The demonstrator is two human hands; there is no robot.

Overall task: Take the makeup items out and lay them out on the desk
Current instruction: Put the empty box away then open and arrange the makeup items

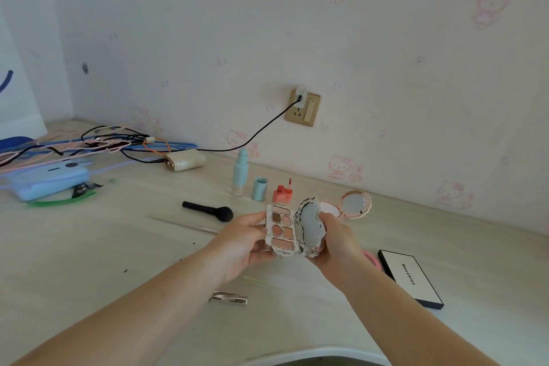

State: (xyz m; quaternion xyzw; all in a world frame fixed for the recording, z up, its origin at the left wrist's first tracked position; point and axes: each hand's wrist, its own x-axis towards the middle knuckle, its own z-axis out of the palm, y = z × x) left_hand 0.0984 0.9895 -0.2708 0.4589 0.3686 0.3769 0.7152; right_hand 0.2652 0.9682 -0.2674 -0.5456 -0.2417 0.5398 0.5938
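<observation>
I hold an ornate white eyeshadow palette (281, 229) open above the desk (89, 246), its pans of brown and peach facing up. My left hand (240, 242) grips the pan half; my right hand (337, 242) grips the mirrored lid. Behind the palette an open round pink compact (355, 203) stands with its mirror up. A red lip gloss (282, 192), a blue cap (260, 187) and a pale blue bottle (240, 172) stand in a row by the wall. A black brush (208, 210) lies left of them.
A black-edged white palette box (411, 276) and a pink round item (372, 258) lie at the right. A silver clip (228, 298) lies near my left forearm, a thin stick (184, 224) further back. Tangled cables, hangers, a blue power bank (49, 180) and a cream device (185, 159) crowd the left.
</observation>
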